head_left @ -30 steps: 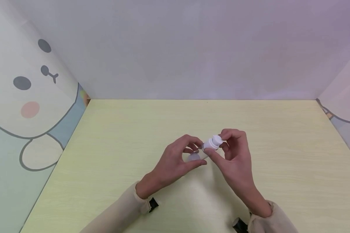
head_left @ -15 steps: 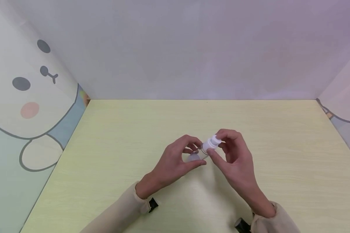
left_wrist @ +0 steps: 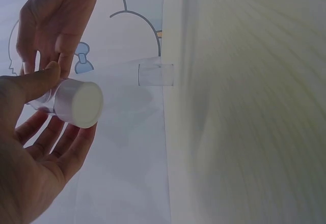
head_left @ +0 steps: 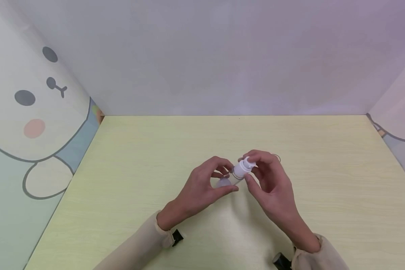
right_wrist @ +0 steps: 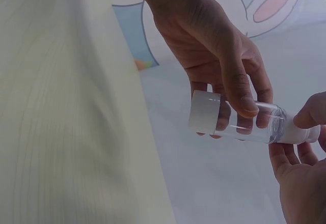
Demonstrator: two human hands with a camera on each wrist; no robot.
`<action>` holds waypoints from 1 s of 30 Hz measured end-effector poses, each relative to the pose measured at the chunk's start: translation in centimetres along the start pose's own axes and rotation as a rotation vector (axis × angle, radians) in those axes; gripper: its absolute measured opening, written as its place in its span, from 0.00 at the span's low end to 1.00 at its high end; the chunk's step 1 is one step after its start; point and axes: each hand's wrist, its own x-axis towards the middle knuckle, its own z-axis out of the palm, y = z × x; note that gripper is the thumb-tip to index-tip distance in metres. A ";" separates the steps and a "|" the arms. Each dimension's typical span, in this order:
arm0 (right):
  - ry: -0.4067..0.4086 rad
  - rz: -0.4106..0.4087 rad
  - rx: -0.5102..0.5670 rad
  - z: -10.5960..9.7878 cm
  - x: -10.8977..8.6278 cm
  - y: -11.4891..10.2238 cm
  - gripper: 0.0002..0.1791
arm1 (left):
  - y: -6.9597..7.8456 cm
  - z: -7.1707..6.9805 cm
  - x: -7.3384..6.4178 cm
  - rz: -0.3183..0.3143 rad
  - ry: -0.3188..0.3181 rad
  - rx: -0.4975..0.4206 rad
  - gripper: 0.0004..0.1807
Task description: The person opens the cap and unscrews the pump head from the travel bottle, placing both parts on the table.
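A small clear pump bottle (right_wrist: 260,113) with a white pump top (head_left: 240,170) and a white base (left_wrist: 87,105) is held tilted above the table between both hands. My left hand (head_left: 202,185) grips its clear body near the base, thumb on one side and fingers on the other. At the other end, my right hand (head_left: 273,183) pinches the white pump top with thumb and fingers. A clear cylindrical cap (left_wrist: 155,75) stands on the table beyond the hands; in the head view the right hand hides most of it.
The pale wood-grain table (head_left: 148,150) meets a plain whitish wall (head_left: 202,56) at the back. Side panels with cartoon animals (head_left: 30,112) border it. A black device (head_left: 177,237) is at the left sleeve, and another black device (head_left: 281,260) at the right.
My right hand has turned about the pump top: its fingers moved left over the top and its thumb shifted slightly right. The clear cap's rim now shows behind it. My left hand stays nearly still.
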 end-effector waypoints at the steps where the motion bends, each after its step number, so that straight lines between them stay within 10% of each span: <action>1: 0.000 0.003 -0.001 0.0 0.0 0.0 0.25 | 0.0 0.0 0.0 -0.002 0.001 0.001 0.26; 15: 0.162 0.084 -0.159 0.6 0.4 -0.4 0.29 | 0.0 0.1 -0.1 -0.002 0.010 0.017 0.26; 30: 0.111 0.084 -0.148 0.3 0.2 -0.5 0.21 | 0.3 -0.2 0.0 -0.026 -0.011 0.017 0.26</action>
